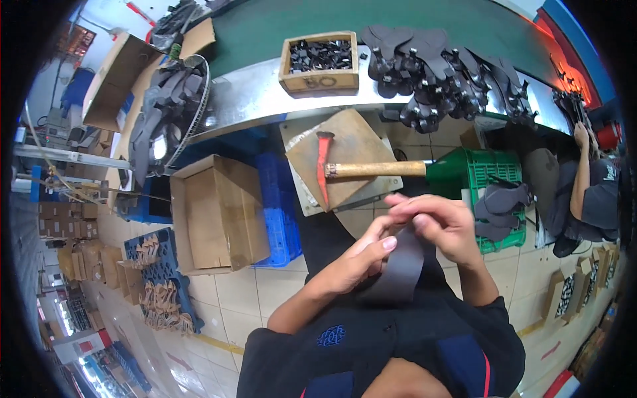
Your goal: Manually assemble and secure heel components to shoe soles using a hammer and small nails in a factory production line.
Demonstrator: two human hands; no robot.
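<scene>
Close to my body, a dark grey insole-like piece (399,270) hangs curved between my two hands. My left hand (361,260) is closed on its left edge, thumb on top. At its upper end, my right hand (443,222) has its fingers bent over and closed around it; the fingertips of both hands meet there and hide that end. Just beyond them, a hammer (371,170) with a red head and wooden handle lies on a worn brown board (352,136). The board rests on a pale metal stand (306,194).
A wooden box (318,85) of small black parts stands on the metal-edged bench (245,93). Dark grey pieces with black fittings (424,79) are heaped right of it. An open cardboard box (215,219) is at left, a green crate (494,172) at right. Another person (597,189) works far right.
</scene>
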